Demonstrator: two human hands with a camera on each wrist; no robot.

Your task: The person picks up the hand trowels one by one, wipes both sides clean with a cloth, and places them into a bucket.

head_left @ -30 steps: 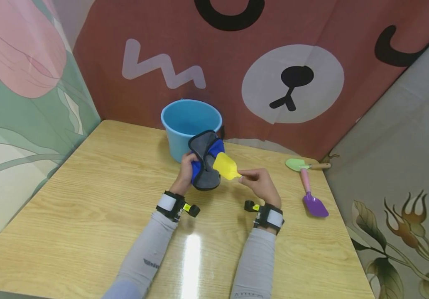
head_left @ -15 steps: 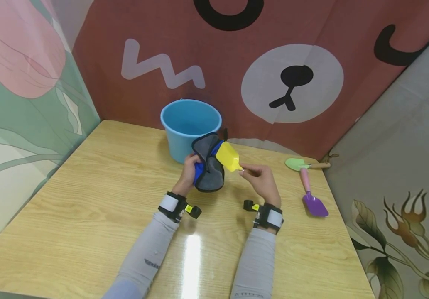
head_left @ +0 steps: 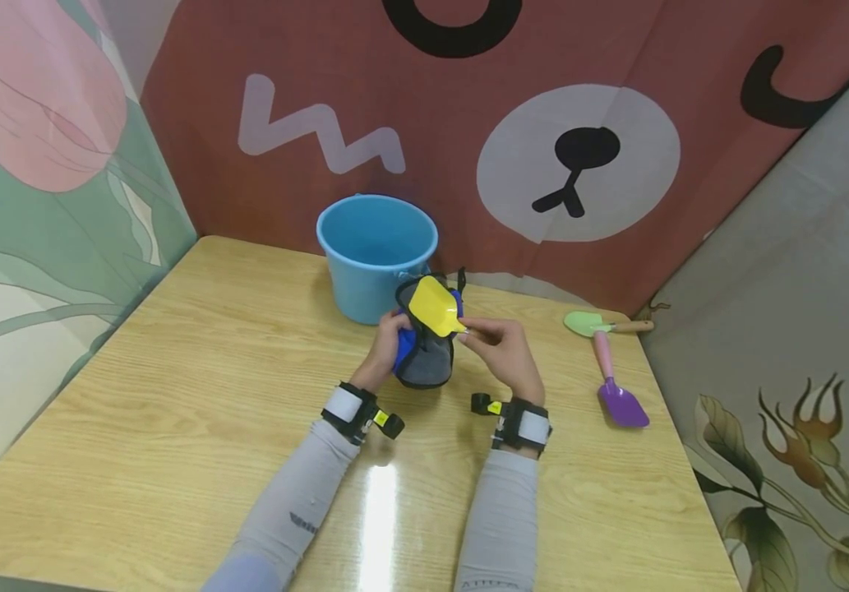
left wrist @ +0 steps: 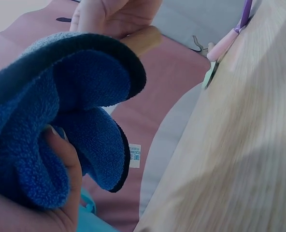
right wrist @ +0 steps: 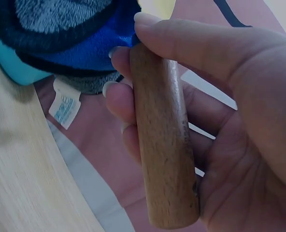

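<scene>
My left hand point(head_left: 385, 352) grips a plush cloth point(left wrist: 90, 87), grey on one face and blue on the other, with black edging and a small white tag. It is bunched between thumb and fingers in front of the bucket. My right hand point(head_left: 505, 353) pinches a small shovel near the blade end of its wooden handle point(right wrist: 162, 140). The shovel's yellow blade point(head_left: 435, 306) lies over the grey face of the cloth in the head view. Whether blade and cloth touch all along cannot be made out.
A light blue bucket point(head_left: 357, 284) stands at the back of the wooden table point(head_left: 195, 395), just behind the cloth. To the right lie a green-bladed trowel point(head_left: 583, 323) with a wooden handle and a purple shovel point(head_left: 622, 404) with a pink handle, their ends meeting.
The cloth in my left hand has shifted right and slightly toward me. The yellow blade has moved left and up over the cloth, and my right hand has gone slightly left with it.
</scene>
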